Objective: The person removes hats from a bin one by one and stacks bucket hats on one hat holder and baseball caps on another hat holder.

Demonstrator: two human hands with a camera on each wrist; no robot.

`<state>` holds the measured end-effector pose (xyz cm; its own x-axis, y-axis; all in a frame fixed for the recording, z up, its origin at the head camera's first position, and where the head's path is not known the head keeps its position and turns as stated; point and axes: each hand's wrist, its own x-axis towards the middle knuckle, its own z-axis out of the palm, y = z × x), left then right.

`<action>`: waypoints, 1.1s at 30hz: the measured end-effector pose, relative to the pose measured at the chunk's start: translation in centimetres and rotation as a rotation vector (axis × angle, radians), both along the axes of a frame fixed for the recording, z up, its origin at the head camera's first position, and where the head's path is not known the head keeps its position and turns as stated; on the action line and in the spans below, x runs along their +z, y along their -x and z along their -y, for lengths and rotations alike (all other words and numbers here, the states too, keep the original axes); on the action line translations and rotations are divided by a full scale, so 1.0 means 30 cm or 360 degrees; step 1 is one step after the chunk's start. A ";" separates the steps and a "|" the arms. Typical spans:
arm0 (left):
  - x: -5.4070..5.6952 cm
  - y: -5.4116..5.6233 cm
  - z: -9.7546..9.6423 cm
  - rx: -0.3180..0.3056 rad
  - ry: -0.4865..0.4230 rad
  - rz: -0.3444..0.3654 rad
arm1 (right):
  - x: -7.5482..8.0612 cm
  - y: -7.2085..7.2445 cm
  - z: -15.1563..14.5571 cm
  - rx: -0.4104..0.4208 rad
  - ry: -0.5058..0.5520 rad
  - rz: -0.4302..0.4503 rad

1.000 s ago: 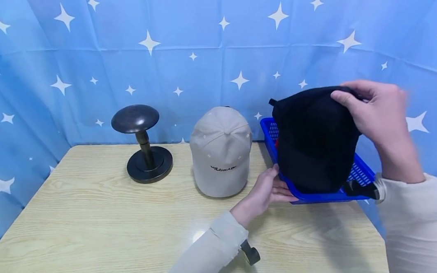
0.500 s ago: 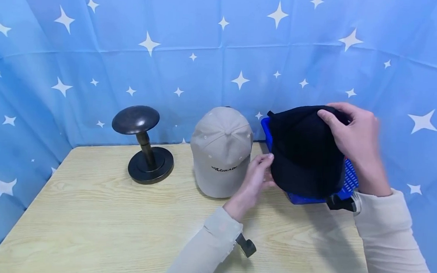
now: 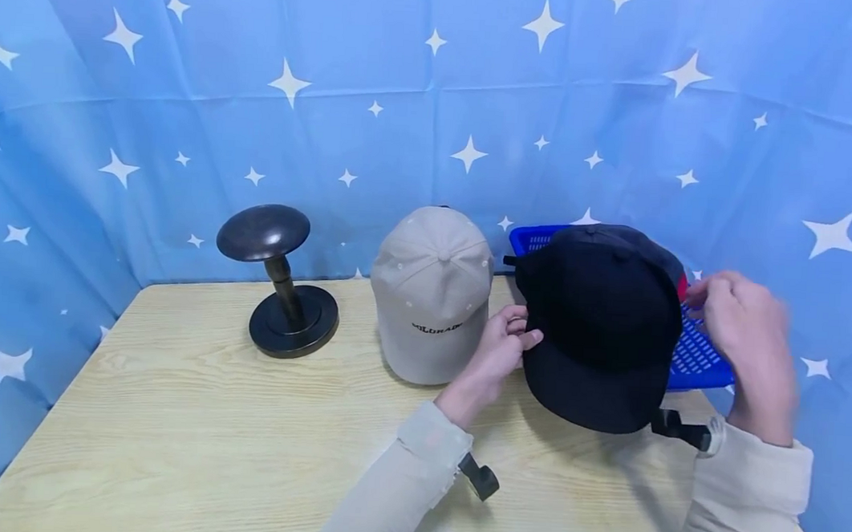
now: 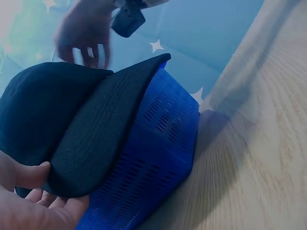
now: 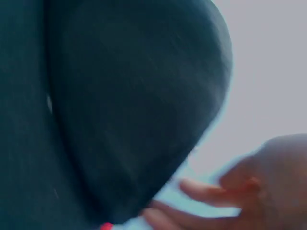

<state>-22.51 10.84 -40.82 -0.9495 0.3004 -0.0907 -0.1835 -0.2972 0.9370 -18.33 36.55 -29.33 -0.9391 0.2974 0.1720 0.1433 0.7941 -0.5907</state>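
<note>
A black baseball cap [image 3: 604, 323] sits brim-forward, in front of and over the blue plastic basket [image 3: 699, 353]. My left hand [image 3: 497, 346] pinches the cap's left edge where brim meets crown; the left wrist view shows the thumb on top and the fingers underneath. To the cap's right, my right hand [image 3: 748, 335] is off it, blurred, with loosely bent fingers [image 5: 201, 191] beside the crown. Behind the cap's right edge shows a bit of something red [image 3: 682, 286]. The cap hides most of the basket's inside.
A beige cap [image 3: 435, 299] with dark lettering stands left of my left hand. Farther left is a dark metal hat stand [image 3: 286, 307] with a domed top. All rest on a wooden table [image 3: 207, 439], before a blue star-patterned curtain [image 3: 380, 39].
My right hand has let go of the black cap's top and drawn back to the right. The cap is lower and nearer. My left hand has gone from the basket's rim to the cap's edge.
</note>
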 end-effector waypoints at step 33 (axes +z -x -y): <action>0.227 -0.105 0.169 -0.0004 0.0013 -0.0513 | -0.025 0.000 0.065 0.0874 0.1296 -0.0623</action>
<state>-19.36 5.76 -34.02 -0.9290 0.3033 0.2122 0.1225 -0.2892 0.9494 -18.32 34.61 -30.09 -0.9018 0.0103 0.4320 -0.4314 0.0354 -0.9015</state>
